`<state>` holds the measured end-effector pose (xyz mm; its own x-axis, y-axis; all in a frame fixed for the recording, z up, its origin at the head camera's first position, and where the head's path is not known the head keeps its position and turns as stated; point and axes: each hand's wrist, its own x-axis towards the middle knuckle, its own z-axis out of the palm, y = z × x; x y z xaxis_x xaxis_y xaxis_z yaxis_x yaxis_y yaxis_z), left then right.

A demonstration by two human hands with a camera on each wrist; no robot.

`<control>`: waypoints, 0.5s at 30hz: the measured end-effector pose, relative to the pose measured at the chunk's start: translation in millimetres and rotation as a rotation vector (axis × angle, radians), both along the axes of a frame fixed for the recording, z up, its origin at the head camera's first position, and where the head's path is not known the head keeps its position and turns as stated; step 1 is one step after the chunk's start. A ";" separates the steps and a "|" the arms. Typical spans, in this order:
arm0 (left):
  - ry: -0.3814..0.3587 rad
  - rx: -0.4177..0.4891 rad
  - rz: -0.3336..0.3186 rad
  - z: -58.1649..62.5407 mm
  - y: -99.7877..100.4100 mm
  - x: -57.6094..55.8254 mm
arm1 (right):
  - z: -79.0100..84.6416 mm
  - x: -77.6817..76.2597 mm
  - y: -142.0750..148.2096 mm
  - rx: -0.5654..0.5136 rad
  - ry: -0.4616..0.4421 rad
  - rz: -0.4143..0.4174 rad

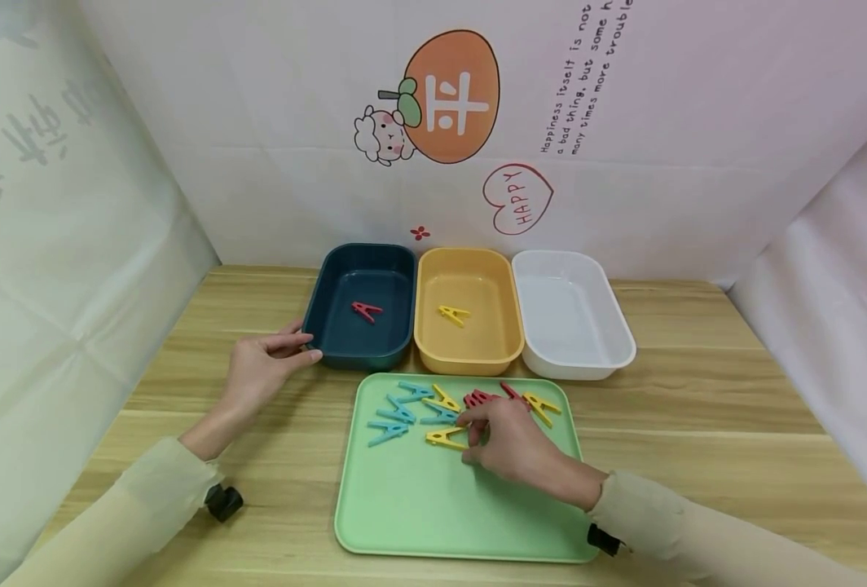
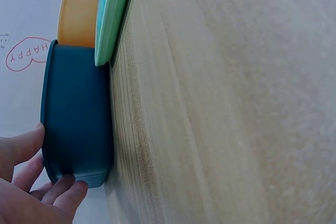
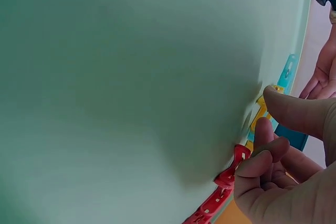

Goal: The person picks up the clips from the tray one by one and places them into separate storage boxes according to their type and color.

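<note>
A yellow clothespin [image 1: 435, 438] is lying on the green tray [image 1: 455, 514], its legs pointing toward my right hand [image 1: 510, 440]. Just beyond it a light-blue clothespin [image 1: 433, 416] is lying close, three more are spreading to the left, and red clothespins [image 1: 481, 397] are crowding the far side, partly hidden behind my hand. These neighbours are leaving little room at the back; on the near side the tray is stretching wide toward me, its raised near edge sitting well apart from the clothespin.

My right thumb and index finger are standing apart about its legs while the other fingers are curling inward; I cannot tell whether any tip is touching. My left hand [image 1: 268, 367] is gripping the near-left corner of the dark blue bin [image 1: 363, 362], thumb at the rim, fingers bending against the side. Inside, a red clothespin [image 1: 363, 308] is resting; the yellow bin [image 1: 470, 368] beside it is holding another yellow clothespin [image 1: 451, 312], and the white bin [image 1: 580, 372] is standing rightmost.
</note>
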<state>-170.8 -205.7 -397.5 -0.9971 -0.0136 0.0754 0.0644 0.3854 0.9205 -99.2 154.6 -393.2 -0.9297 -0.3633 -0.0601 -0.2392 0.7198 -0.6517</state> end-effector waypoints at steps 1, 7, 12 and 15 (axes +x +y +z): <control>-0.001 -0.001 0.001 -0.2 0.0 -0.2 | -0.2 0.1 0.3 0.001 -0.001 0.001; -0.005 -0.008 0.003 -1.0 0.3 -0.5 | -2.5 2.5 3.1 -0.001 -0.004 0.004; -0.004 -0.012 0.003 0.0 0.7 -0.3 | -2.0 4.7 3.4 0.002 -0.031 -0.001; -0.005 -0.009 0.003 0.7 1.0 -0.2 | -0.6 4.9 1.0 0.030 -0.053 -0.004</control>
